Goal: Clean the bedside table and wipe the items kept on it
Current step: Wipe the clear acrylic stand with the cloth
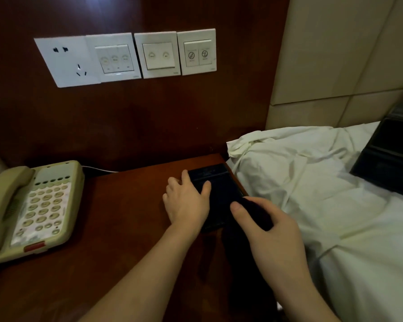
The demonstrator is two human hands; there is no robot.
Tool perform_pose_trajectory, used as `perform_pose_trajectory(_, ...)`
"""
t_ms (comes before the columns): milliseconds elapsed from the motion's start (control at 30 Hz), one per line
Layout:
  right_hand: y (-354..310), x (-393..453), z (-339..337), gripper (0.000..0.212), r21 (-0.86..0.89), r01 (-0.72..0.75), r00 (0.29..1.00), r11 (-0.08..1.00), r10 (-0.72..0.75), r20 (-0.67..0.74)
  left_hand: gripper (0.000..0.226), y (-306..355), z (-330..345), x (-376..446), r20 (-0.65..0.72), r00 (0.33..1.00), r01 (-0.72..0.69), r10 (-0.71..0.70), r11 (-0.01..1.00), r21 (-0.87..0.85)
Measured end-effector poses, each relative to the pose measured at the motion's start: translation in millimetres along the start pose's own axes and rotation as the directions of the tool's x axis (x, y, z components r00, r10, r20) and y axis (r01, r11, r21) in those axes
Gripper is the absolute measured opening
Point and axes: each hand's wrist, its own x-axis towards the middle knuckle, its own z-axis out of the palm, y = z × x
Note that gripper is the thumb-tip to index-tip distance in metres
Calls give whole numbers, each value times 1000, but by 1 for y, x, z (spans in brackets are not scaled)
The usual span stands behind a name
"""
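Left hand: left hand lay at centre frame on the left edge of the black folder, fingers straight and spread, thumb pressing on the folder's top, gripping nothing.
Right hand: right hand sat just right of centre, lower, fingers curled round a dark cloth that it pressed on the folder's near right corner; thumb lay along the cloth.
Telephone: beige corded telephone stood at the left edge of the frame on the bedside table, handset in its cradle, well apart from both hands; a white cord ran from its back along the wall.
Bedside table: reddish-brown wood top filled the lower left and centre.
Wall plates: one white socket plate and three white switch plates sat in a row on the dark wood panel, upper left to upper centre.
Black folder: flat, on the table's far right corner, just beside the bed.
Bed: white rumpled sheet filled the right of the frame, below a padded beige headboard.
Black object: a dark boxy thing rested on the sheet at the right edge; what it was could not be told.
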Motion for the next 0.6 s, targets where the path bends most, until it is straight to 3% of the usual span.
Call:
perform_pose_trajectory(133,-18,-8,-19,17,-26,41,999,999,-41,-6,62,-9,-33,-35,109,991,-46,74,970,-239)
perform_pose_trajectory(300,-41,-44,-60,11,-73,96,995,993,-99,-31,24,-16,-81,-111,-3,967,-235,254,894,-381)
perform_pose_trajectory(400,-44,-56,-98,8,-130,88,994,988,-95,-51,13,16,-97,-137,-42,939,-325,342,839,-437)
perform_pose_trajectory(600,-48,-42,-199,12,-210,-14,986,978,-21,-164,12,124,-82,-154,-3,841,-470,541,727,-500)
